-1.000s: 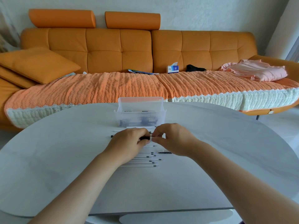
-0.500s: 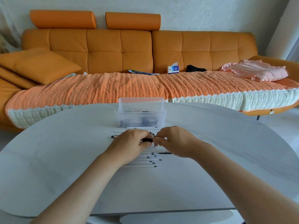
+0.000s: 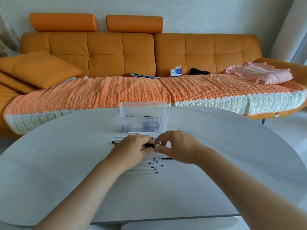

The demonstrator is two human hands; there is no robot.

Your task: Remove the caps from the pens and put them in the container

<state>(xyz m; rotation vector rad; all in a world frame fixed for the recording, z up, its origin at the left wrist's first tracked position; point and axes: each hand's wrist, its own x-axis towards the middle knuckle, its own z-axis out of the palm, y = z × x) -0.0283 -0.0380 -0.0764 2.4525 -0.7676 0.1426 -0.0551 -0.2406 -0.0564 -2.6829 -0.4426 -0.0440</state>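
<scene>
My left hand (image 3: 131, 150) and right hand (image 3: 177, 146) pinch one pen (image 3: 149, 145) between curled fingers, near the container (image 3: 142, 106), not yet uncapped, I judge. Dark pieces (image 3: 146, 126) already lie inside; a row of pens (image 3: 149, 166) waits on the desk (image 3: 66, 163).

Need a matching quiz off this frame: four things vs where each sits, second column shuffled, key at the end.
1 clear container
2 tissue box
3 pink cloth
4 row of pens

A right end of the sofa
B table, nearer the camera
C table, nearer the sofa
D middle of the sofa seat

Pairs: 1-C, 2-D, 3-A, 4-B
</scene>
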